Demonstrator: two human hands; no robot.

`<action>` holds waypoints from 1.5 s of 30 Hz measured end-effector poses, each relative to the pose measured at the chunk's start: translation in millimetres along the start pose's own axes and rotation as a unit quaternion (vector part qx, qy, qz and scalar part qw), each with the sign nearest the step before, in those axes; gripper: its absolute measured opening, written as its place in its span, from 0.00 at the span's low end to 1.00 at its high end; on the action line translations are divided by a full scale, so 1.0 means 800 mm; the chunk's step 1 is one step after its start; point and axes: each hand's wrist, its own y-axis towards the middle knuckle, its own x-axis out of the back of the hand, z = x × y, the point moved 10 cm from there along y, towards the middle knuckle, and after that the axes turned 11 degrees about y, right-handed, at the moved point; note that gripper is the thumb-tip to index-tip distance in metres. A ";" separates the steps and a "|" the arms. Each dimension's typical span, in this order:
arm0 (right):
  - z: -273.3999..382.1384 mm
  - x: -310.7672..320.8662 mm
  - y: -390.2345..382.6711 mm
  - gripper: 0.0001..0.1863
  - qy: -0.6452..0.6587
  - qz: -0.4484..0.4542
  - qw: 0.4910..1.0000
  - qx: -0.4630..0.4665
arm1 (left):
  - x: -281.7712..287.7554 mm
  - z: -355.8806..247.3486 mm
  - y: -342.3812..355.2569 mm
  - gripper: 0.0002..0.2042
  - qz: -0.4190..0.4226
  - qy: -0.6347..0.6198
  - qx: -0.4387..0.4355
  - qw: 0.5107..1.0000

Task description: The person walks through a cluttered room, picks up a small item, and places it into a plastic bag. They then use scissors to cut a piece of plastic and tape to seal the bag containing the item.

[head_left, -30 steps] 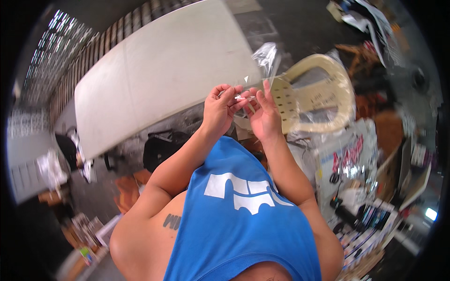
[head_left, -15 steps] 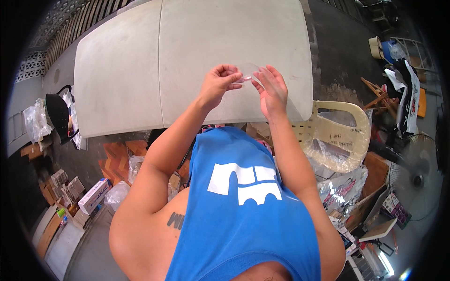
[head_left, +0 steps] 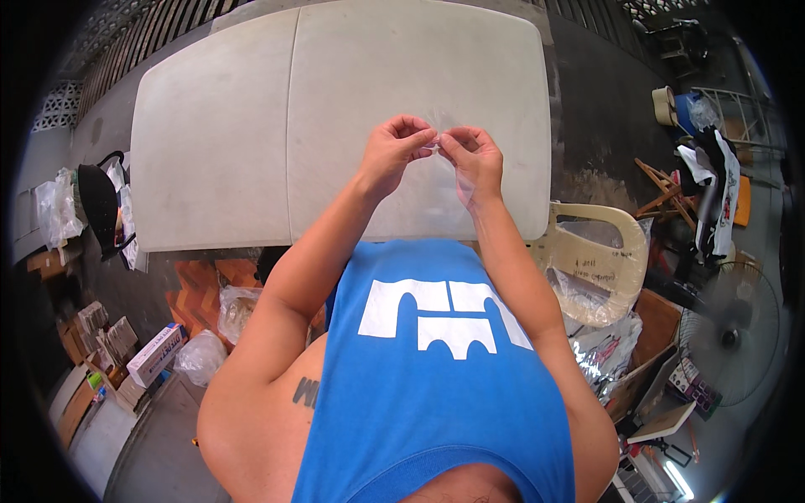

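Note:
Above the right part of a pale folding table (head_left: pixel 218 159), my two hands meet almost fingertip to fingertip. My left hand (head_left: pixel 392 155) is closed in a pinch, thumb against forefinger. Facing it, my right hand (head_left: pixel 478 161) pinches too. Thin clear plastic film (head_left: pixel 446 189) is gripped between them; it spreads beyond the fingertips and hangs down by the right wrist. Whether it is a bag or a loose sheet I cannot tell. A small pale bit shows at the fingertips, too small to name.
A cream plastic chair (head_left: pixel 587 264) stands at the table's near right corner, partly wrapped in plastic. Farther right is a standing fan (head_left: pixel 729 335). Left of me lie a long white box (head_left: pixel 157 355), a clear plastic bag (head_left: pixel 201 358) and stacked cardboard pieces.
My right hand has moved left and changed from loosely spread fingers to a pinch beside my left fingertips. The plastic film now hangs lower between the hands. My view has shifted slightly.

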 end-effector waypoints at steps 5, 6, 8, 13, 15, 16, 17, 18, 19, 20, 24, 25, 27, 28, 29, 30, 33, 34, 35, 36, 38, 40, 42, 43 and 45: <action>-0.004 0.004 0.010 0.11 0.025 0.006 0.999 -0.020 | -0.002 -0.014 -0.001 0.06 -0.024 0.005 -0.026 0.999; 0.000 -0.002 0.007 0.11 0.035 0.003 0.999 -0.040 | -0.001 -0.015 0.000 0.06 -0.032 0.003 -0.028 0.999; 0.000 -0.008 0.004 0.12 0.030 0.004 0.998 -0.059 | 0.001 -0.015 0.000 0.06 -0.047 0.001 -0.028 0.998; 0.005 -0.008 0.007 0.14 0.000 0.031 0.999 -0.016 | -0.004 -0.025 -0.007 0.07 -0.059 -0.011 -0.035 0.998; 0.011 -0.013 0.005 0.13 -0.022 0.036 0.999 -0.019 | -0.002 -0.026 -0.010 0.08 -0.063 -0.015 -0.036 0.997; 0.014 -0.016 0.003 0.13 -0.033 0.038 0.999 -0.021 | -0.001 -0.026 -0.010 0.08 -0.063 -0.020 -0.038 0.997; 0.019 -0.018 0.003 0.13 -0.034 0.045 0.998 -0.002 | 0.000 -0.026 -0.012 0.08 -0.063 -0.024 -0.039 0.997; 0.024 -0.021 0.002 0.13 -0.035 0.052 0.998 0.016 | -0.002 -0.028 -0.014 0.08 -0.064 -0.023 -0.042 0.997; 0.028 -0.024 0.001 0.13 -0.035 0.059 0.997 0.034 | -0.004 -0.032 -0.018 0.08 -0.065 -0.022 -0.044 0.997; 0.030 -0.025 0.001 0.12 -0.044 0.061 0.996 0.046 | -0.006 -0.033 -0.022 0.07 -0.066 -0.021 -0.046 0.997; 0.039 -0.033 -0.002 0.12 -0.109 0.073 0.989 0.074 | -0.012 -0.039 -0.027 0.07 -0.050 -0.007 -0.075 0.996; 0.040 -0.034 -0.003 0.11 -0.132 0.076 0.985 0.076 | -0.012 -0.039 -0.028 0.08 -0.054 0.014 -0.090 0.994; 0.036 -0.033 -0.001 0.11 -0.137 0.083 0.984 0.072 | -0.012 -0.042 -0.030 0.08 -0.066 0.039 -0.110 0.991; 0.035 -0.036 -0.002 0.10 -0.139 0.088 0.984 0.070 | -0.011 -0.042 -0.030 0.08 -0.075 0.042 -0.115 0.990; 0.037 -0.040 -0.004 0.10 -0.153 0.091 0.982 0.066 | -0.011 -0.043 -0.031 0.08 -0.083 0.046 -0.120 0.988; 0.040 -0.047 -0.008 0.10 -0.167 0.095 0.979 0.063 | -0.010 -0.044 -0.033 0.08 -0.093 0.033 -0.115 0.988; 0.043 -0.048 -0.011 0.11 -0.218 0.093 0.970 0.048 | -0.009 -0.043 -0.037 0.07 -0.102 -0.005 -0.100 0.990; 0.043 -0.045 -0.010 0.11 -0.237 0.090 0.966 0.042 | -0.005 -0.038 -0.037 0.07 -0.091 -0.018 -0.097 0.991; 0.043 -0.046 -0.010 0.11 -0.216 0.104 0.970 0.037 | -0.004 -0.035 -0.037 0.07 -0.080 -0.030 -0.093 0.992; 0.041 -0.048 -0.010 0.12 -0.195 0.118 0.973 0.032 | -0.003 -0.037 -0.038 0.07 -0.084 -0.009 -0.096 0.992; 0.038 -0.050 -0.011 0.11 -0.167 0.133 0.977 0.019 | -0.001 -0.041 -0.039 0.07 -0.093 0.034 -0.100 0.990; 0.036 -0.054 -0.014 0.11 -0.155 0.137 0.978 0.002 | -0.003 -0.046 -0.042 0.09 -0.105 0.024 -0.112 0.988; 0.034 -0.051 -0.011 0.10 -0.175 0.147 0.973 0.024 | -0.006 -0.048 -0.043 0.09 -0.099 0.020 -0.121 0.988; 0.033 -0.051 -0.010 0.10 -0.184 0.152 0.971 0.034 | -0.007 -0.049 -0.043 0.10 -0.089 0.022 -0.123 0.988; 0.033 -0.056 -0.013 0.11 -0.185 0.160 0.969 0.023 | -0.006 -0.050 -0.045 0.09 -0.097 0.034 -0.116 0.988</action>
